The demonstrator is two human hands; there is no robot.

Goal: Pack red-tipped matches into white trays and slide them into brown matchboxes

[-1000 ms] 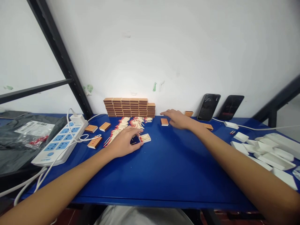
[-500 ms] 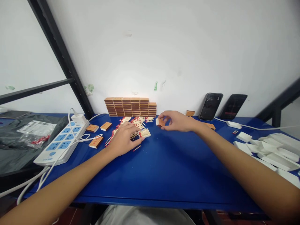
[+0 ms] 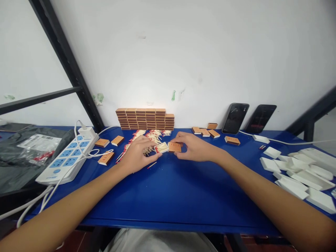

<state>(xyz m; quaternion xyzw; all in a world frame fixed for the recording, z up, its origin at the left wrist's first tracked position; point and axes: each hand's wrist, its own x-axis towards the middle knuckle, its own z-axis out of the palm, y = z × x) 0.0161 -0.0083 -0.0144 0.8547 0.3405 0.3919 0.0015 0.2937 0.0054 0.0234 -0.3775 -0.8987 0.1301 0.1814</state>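
My left hand [image 3: 138, 154] grips a small white tray [image 3: 161, 148] filled with red-tipped matches. My right hand [image 3: 193, 147] holds an orange matchbox sleeve [image 3: 174, 147] between thumb and fingers, its end right at the tray's right end. Loose matches [image 3: 154, 135] lie in piles behind and beside my left hand. One single match [image 3: 152, 165] rests on the blue table just in front of it. Against the wall stands a stacked block of matchboxes [image 3: 145, 119].
Several matchboxes lie at the left [image 3: 106, 158] and back right [image 3: 232, 140]. A white power strip [image 3: 69, 157] with cables is at the left. Two phones [image 3: 235, 118] lean on the wall. White empty trays [image 3: 301, 171] are heaped at the right of the table [image 3: 162, 199].
My right hand has moved left and slightly down with the orange sleeve, bringing it up to the tray. My left hand has stayed almost in place, still holding the tray.
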